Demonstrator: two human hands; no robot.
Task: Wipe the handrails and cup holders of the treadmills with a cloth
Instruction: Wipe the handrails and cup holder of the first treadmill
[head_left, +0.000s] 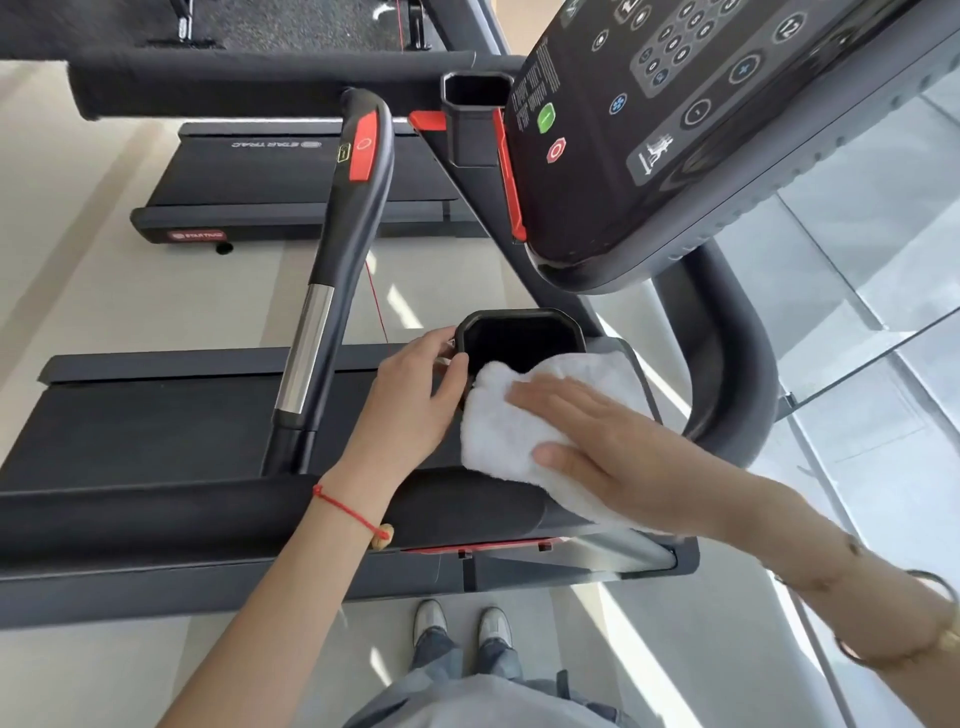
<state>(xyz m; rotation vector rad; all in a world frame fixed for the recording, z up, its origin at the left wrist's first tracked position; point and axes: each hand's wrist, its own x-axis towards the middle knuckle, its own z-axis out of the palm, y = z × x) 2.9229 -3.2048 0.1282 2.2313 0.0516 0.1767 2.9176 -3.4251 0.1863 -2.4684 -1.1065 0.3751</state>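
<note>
One head-worn wide-angle view, looking steeply down from standing height, close over the near treadmill's cup holder (519, 340) at frame centre. The console (675, 130) looms upper right, a second treadmill (291, 182) sits upper left, and the wearer's shoes (462, 626) show at bottom centre.

- Cloth (519, 431): white, soft, nubbly terry pile.
- Cup holder (519, 338): black plastic, a slight sheen along the rim.
- Handrail (343, 249): dark matt plastic, with a bright polished metal sleeve (306, 348) and a glossy red plastic panel (363, 148).
- Front bar (156, 514): black, dull, looks like foam padding, though the view is soft there.
- Console (649, 130): smooth, glossy black face; grey matt surround.
- Belt (130, 426): dark, finely textured, matt.
- Floor (104, 291): pale, smooth, faintly shiny.
- Wrist string (345, 512): thin red cord.
</note>
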